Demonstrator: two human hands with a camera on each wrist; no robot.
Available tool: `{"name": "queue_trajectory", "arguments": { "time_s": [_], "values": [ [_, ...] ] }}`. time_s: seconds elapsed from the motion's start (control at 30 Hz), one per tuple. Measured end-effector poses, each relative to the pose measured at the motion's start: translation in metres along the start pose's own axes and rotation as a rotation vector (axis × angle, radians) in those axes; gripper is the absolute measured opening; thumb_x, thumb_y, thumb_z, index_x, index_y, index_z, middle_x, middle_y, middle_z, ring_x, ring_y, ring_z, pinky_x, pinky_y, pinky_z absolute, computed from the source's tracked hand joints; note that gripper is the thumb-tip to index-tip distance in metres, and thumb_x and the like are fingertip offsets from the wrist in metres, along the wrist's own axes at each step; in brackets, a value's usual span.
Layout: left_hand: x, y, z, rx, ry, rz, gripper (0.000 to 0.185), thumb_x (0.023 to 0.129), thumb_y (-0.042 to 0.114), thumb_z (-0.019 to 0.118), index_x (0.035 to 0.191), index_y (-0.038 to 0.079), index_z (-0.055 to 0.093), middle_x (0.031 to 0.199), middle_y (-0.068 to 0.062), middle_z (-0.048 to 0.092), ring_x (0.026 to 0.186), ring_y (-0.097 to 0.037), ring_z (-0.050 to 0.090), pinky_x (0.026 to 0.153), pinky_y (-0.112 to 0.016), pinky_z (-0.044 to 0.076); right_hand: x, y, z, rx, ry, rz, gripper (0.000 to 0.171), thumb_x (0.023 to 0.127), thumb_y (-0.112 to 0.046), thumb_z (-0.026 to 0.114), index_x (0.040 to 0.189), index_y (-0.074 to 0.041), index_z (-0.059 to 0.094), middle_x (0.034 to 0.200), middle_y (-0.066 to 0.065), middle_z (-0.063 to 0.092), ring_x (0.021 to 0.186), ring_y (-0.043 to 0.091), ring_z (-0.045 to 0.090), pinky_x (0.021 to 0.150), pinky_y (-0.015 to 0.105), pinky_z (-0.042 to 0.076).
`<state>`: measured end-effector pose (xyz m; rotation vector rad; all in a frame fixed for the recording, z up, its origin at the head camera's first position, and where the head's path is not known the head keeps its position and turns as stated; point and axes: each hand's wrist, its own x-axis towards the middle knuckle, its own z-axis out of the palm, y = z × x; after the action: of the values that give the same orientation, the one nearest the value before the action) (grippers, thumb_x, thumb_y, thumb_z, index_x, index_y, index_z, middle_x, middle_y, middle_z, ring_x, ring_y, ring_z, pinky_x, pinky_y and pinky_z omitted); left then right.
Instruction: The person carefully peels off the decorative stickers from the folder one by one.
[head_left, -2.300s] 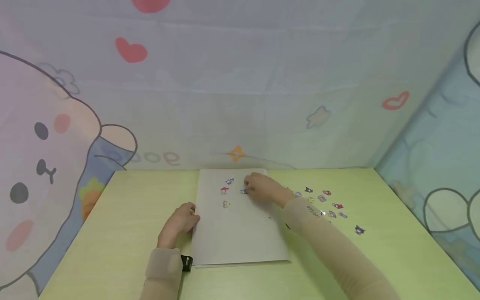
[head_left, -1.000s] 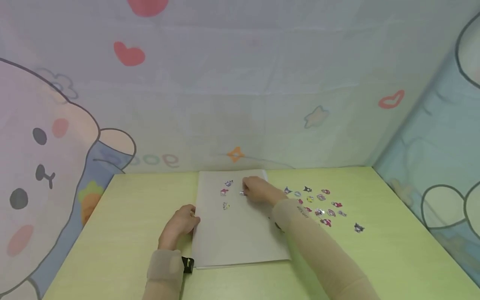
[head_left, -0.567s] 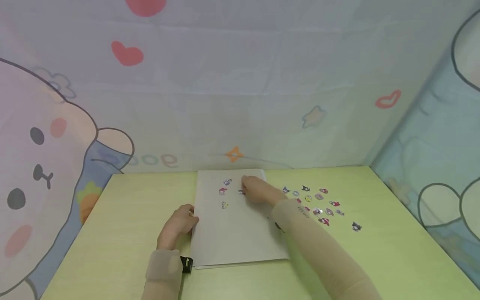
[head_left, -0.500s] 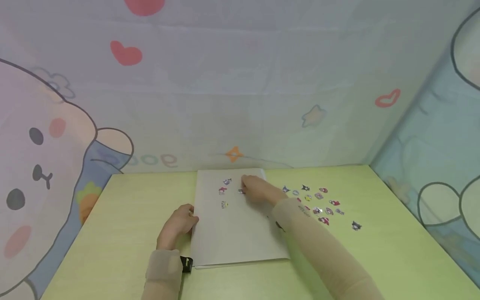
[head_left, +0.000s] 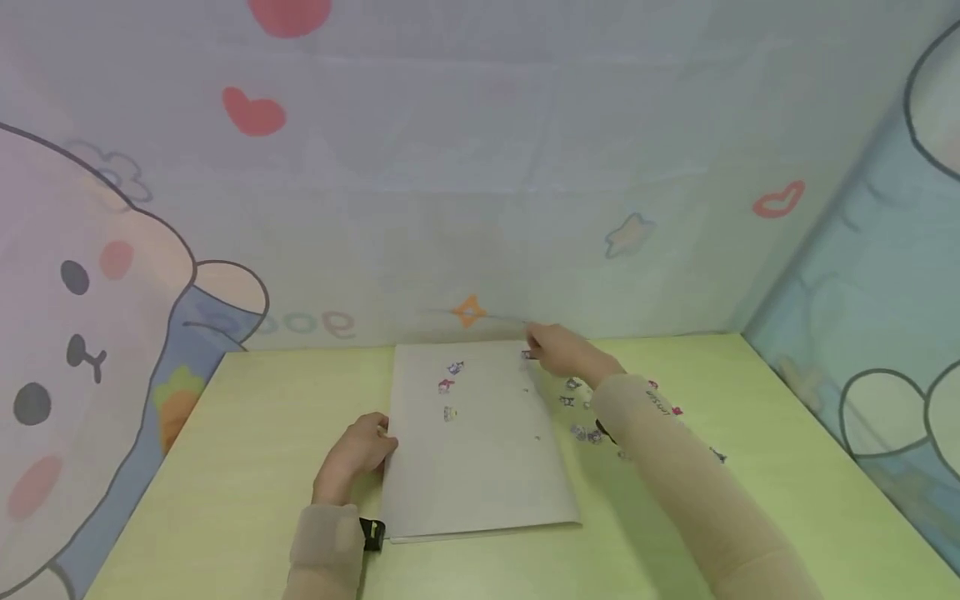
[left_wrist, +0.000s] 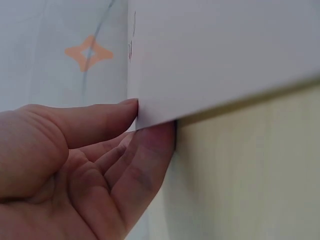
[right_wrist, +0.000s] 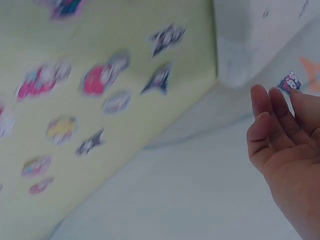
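Observation:
A small dark-and-white character sticker (right_wrist: pixel 289 82) is pinched between thumb and fingertips of my right hand (head_left: pixel 562 350), held at the far right corner of a white paper sheet (head_left: pixel 480 475). In the right wrist view that hand (right_wrist: pixel 287 130) has its fingers bent toward the thumb. At the sheet's left edge, my left hand (head_left: pixel 363 442) grips the paper. The left wrist view shows the thumb (left_wrist: pixel 100 120) at the edge and a finger reaching under it. On the sheet's upper left lie a purple sticker (head_left: pixel 456 367), a pink-red one (head_left: pixel 446 386) and a yellowish one (head_left: pixel 450 413).
Several loose cartoon stickers (head_left: pixel 580 432) lie on the pale yellow table (head_left: pixel 285 392) right of the sheet, partly hidden by the right sleeve (head_left: pixel 660 450). A printed cloth backdrop (head_left: pixel 420 225) rises behind the table's far edge.
My right hand has lifted from the upper middle of the sheet and moved right and away, taking the sticker that was under its fingers. My left hand stays at the left edge.

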<state>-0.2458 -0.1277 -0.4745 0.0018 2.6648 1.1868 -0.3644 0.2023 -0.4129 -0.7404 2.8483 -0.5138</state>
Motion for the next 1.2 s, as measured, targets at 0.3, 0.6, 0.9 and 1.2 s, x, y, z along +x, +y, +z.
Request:
{"name": "queue_trajectory", "arguments": {
  "time_s": [0.3, 0.6, 0.9, 1.2],
  "values": [
    [-0.002, -0.001, 0.001, 0.005, 0.005, -0.011, 0.041, 0.094, 0.003, 0.056, 0.131, -0.014, 0.045, 0.103, -0.020, 0.064, 0.072, -0.020, 0.063, 0.068, -0.035, 0.052, -0.019, 0.047, -0.019, 0.027, 0.046, 0.083, 0.009, 0.102, -0.004, 0.042, 0.098, -0.004, 0.050, 0.087, 0.010, 0.055, 0.073, 0.022, 0.048, 0.069, 0.038, 0.041],
    [-0.003, 0.000, 0.001, 0.001, 0.000, -0.011, 0.041, 0.094, 0.003, 0.056, 0.130, -0.013, 0.046, 0.100, -0.018, 0.065, 0.071, -0.020, 0.062, 0.068, -0.035, 0.052, -0.026, 0.083, -0.004, 0.070, 0.032, 0.187, 0.010, 0.101, -0.003, 0.043, 0.097, 0.000, 0.052, 0.090, 0.013, 0.055, 0.078, 0.025, 0.050, 0.071, 0.039, 0.043],
    [-0.001, 0.002, 0.001, 0.002, 0.007, -0.017, 0.042, 0.094, 0.005, 0.056, 0.131, -0.012, 0.046, 0.108, -0.020, 0.064, 0.073, -0.021, 0.063, 0.070, -0.036, 0.052, -0.022, 0.096, 0.002, 0.093, -0.046, 0.282, 0.024, 0.100, -0.004, 0.041, 0.117, 0.009, 0.052, 0.114, 0.024, 0.056, 0.092, 0.031, 0.054, 0.080, 0.044, 0.048],
    [-0.001, 0.002, 0.000, -0.015, -0.005, -0.028, 0.040, 0.095, 0.004, 0.056, 0.131, -0.012, 0.046, 0.108, -0.021, 0.063, 0.073, -0.022, 0.064, 0.068, -0.036, 0.053, -0.017, 0.109, 0.012, 0.112, -0.044, 0.333, 0.022, 0.097, -0.002, 0.041, 0.112, 0.008, 0.054, 0.106, 0.021, 0.057, 0.079, 0.025, 0.051, 0.070, 0.037, 0.044]
  ]
}}
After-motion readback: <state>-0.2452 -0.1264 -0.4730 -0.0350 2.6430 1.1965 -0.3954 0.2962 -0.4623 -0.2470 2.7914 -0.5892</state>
